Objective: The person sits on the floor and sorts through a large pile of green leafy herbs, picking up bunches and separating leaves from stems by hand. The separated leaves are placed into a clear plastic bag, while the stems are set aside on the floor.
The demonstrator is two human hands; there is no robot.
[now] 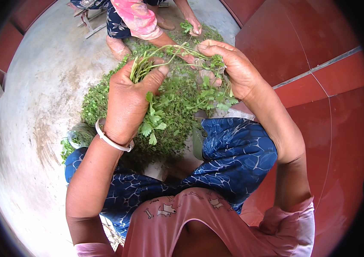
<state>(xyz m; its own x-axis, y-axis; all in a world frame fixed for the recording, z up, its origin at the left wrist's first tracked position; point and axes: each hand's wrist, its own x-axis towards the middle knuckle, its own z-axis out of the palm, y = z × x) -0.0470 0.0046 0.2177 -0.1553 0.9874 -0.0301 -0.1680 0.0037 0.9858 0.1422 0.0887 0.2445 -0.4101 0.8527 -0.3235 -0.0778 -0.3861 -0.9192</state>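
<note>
- Landmark: a pile of green herbs (173, 124). It is heaped on the grey floor (49, 81), in front of the seated person's knees. All positions below refer to this pile.
- Left hand (127, 99): raised above the left part of the pile. The fingers are curled closed around a bunch of stems (141, 68), with the thumb pressed along it. The cut ends project above the fist; leaves (153, 122) hang just below the thumb.
- Right hand (229, 68): raised above the right part of the pile. It is partly curled, thumb and index finger brought together on the thin stems and leafy ends. The other fingers are partly hidden by foliage, so I cannot tell their exact grip.
- Stems between the hands: long and thin, bridging the gap over the pile.
- Left wrist: fitted with a white bracelet (112, 139).
- Co-worker: crouched at the far side of the pile. One hand (195, 26) grasps a small sprig (186, 26); the other reaches over the pile, its fingers partly hidden behind the stems.
- Printed markings: the pink shirt (199, 205), on the near side of the pile, carries small cartoon animals and bone shapes. The blue trousers (237, 150) bear a white line pattern.
</note>
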